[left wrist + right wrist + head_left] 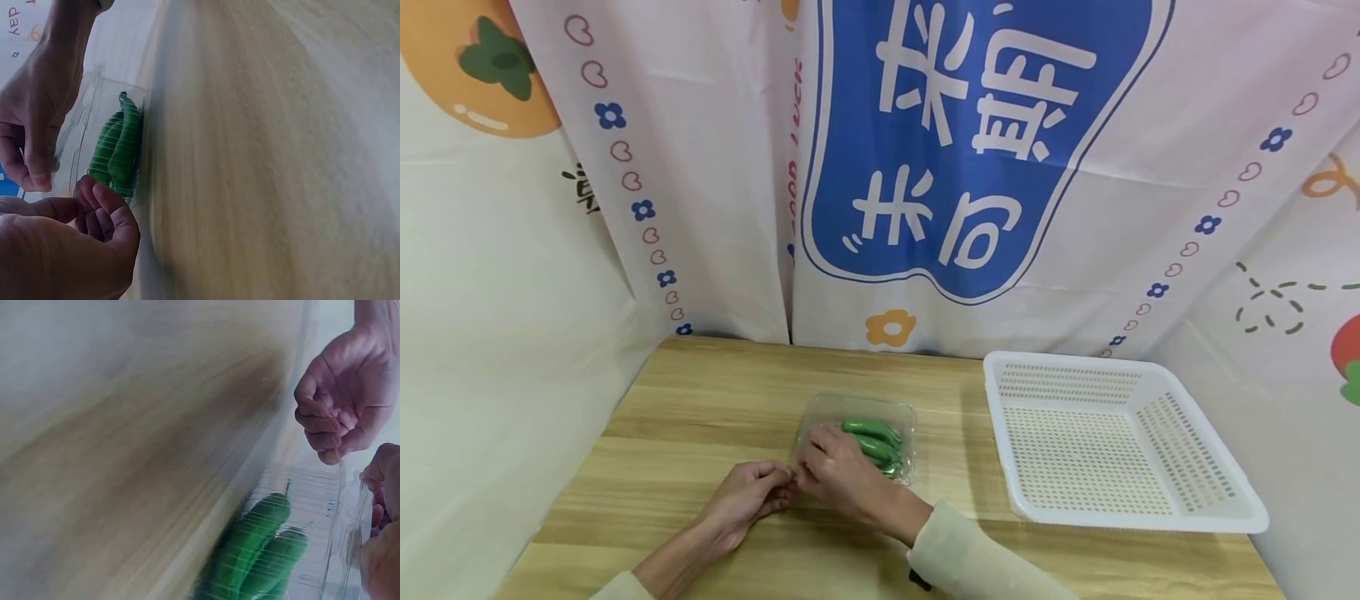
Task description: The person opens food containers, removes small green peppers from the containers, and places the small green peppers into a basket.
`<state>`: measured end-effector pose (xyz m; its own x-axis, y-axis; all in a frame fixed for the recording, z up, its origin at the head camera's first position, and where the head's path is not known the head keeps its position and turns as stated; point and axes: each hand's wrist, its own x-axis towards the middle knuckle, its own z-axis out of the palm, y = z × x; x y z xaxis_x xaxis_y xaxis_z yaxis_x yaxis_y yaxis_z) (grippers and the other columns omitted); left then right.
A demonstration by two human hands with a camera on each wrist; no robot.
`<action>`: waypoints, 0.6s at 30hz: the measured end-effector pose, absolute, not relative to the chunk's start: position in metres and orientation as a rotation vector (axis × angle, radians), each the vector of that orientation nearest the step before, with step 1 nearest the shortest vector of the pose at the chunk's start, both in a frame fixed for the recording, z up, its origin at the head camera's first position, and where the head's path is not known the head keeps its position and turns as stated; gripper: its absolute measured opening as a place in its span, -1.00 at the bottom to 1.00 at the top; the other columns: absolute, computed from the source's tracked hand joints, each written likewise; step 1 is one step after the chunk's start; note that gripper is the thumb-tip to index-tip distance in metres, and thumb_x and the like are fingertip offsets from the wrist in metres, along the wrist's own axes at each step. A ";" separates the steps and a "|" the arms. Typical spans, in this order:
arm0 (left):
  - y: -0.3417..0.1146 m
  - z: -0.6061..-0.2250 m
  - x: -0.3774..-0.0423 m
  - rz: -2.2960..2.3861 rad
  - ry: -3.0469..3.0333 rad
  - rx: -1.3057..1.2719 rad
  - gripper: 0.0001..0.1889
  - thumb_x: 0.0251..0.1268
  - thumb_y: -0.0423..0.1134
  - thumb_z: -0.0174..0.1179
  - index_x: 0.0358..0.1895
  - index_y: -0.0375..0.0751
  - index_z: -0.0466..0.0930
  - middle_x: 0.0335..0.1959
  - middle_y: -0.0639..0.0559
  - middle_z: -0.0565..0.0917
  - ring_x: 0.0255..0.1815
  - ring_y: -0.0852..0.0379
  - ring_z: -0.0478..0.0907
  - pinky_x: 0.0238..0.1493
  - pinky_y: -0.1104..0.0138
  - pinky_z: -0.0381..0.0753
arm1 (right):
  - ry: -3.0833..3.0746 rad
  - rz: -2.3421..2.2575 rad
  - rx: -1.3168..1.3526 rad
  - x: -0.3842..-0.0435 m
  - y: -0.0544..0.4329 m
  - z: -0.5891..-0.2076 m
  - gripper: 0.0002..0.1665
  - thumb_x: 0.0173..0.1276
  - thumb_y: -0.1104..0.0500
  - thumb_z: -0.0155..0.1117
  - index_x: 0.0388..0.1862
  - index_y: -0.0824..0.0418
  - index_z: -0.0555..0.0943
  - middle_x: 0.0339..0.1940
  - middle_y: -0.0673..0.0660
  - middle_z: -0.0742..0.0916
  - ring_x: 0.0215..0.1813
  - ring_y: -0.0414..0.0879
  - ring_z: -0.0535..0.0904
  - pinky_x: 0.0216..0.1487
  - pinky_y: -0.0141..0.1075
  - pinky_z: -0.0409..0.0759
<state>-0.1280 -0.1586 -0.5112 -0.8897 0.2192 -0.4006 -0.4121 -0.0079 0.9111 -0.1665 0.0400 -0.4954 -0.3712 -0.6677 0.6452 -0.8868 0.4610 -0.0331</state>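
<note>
Clear plastic box (pixel 322 506) has green veg (pixel 868 429) inside; lid (pixel 353 550) looks slightly apart from the rim where my right hand (pixel 837 468) pinches its edge near a corner. My left hand (pixel 745 502) is just beside that corner, fingers curled; can't tell if they've caught any plastic. Hands close together. I read the step as lid work, opening or closing unclear. I'd brace the base with the left, since a light box could skid, and go along the edge gradually; thin plastic may crack. Box rests on the table (pixel 700 417), left of the white basket (pixel 1142 519).
</note>
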 end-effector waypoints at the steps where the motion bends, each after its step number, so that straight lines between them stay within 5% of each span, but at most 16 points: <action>1: -0.159 -0.511 -0.128 1.946 1.847 -0.193 -0.76 0.65 -0.35 0.05 -0.01 -0.45 0.68 -0.19 -0.02 0.72 -0.14 0.12 0.67 -0.08 0.34 0.77 | -2.151 0.507 1.294 -0.167 0.040 -0.496 -0.89 0.22 0.31 0.53 -0.37 0.14 0.74 -0.32 -0.03 0.65 -0.23 -0.18 0.56 -0.13 -0.44 0.61; 18: -0.161 -0.508 -0.132 1.887 1.921 -0.116 -0.74 0.63 -0.30 0.06 -0.03 -0.44 0.68 -0.25 0.00 0.73 -0.19 0.13 0.68 -0.12 0.36 0.76 | -2.158 0.387 1.312 -0.164 0.040 -0.498 -0.92 0.22 0.27 0.50 -0.41 0.11 0.76 -0.36 -0.05 0.63 -0.23 -0.17 0.52 -0.15 -0.39 0.55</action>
